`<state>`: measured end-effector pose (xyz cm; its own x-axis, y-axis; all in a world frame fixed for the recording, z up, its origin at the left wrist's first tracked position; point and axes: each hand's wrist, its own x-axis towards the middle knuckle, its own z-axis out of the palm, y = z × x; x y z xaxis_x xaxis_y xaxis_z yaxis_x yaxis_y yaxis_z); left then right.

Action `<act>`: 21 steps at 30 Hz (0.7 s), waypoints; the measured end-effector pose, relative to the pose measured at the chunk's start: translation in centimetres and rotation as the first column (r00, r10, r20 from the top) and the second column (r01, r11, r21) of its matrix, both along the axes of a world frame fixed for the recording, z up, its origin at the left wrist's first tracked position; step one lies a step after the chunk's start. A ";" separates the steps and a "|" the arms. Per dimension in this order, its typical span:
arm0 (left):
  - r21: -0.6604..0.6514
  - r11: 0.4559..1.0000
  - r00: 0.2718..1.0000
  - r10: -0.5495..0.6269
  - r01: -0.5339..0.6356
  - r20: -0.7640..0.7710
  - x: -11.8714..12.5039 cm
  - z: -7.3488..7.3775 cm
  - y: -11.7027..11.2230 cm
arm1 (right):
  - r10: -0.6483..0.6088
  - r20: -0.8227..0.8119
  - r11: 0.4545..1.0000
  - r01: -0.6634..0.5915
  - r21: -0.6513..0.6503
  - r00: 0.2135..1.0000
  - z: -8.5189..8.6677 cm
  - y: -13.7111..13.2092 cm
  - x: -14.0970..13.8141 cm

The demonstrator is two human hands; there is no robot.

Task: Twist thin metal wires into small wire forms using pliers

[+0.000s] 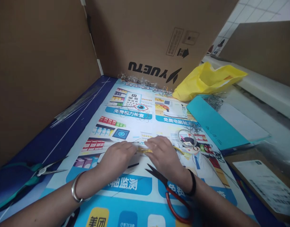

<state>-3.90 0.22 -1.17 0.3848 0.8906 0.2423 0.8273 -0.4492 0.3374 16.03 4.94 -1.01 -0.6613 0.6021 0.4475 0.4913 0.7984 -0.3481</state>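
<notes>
My left hand and my right hand are close together above the printed poster mat, fingertips pinched. Between them runs a thin yellow strip of unclear kind, and both hands seem closed on it. A yellow end also sticks out past the right hand. Scissors with red handles lie partly under my right wrist, blades pointing up and left. Beyond the right hand sits a clear ring-shaped coil. A short dark stick lies near the left hand. My palms are hidden.
Teal-handled pliers lie open-jawed at left. Thin wires rest along the left cardboard wall. A yellow bag, teal folder, black loops and labelled brown package are at right. Wire scraps line the back.
</notes>
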 end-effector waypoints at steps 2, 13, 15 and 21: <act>0.012 1.000 0.999 -0.020 0.020 -0.031 0.2 0.2 -0.1 | 0.069 0.173 0.993 -0.085 0.086 0.983 -0.1 -0.2 -0.1; 0.170 0.963 0.975 -0.194 0.210 -0.108 0.1 0.4 -0.3 | 0.163 -0.046 0.726 -0.151 -0.671 0.986 2.4 0.0 0.3; 0.176 0.959 0.973 -0.207 0.223 -0.103 0.2 0.3 -0.4 | 0.133 -0.129 0.596 -0.183 -0.782 0.983 2.0 0.2 0.7; 0.195 0.952 0.972 -0.227 0.236 -0.067 0.0 0.3 -0.4 | 0.078 -0.294 0.485 -0.294 -0.824 0.953 0.0 0.3 1.3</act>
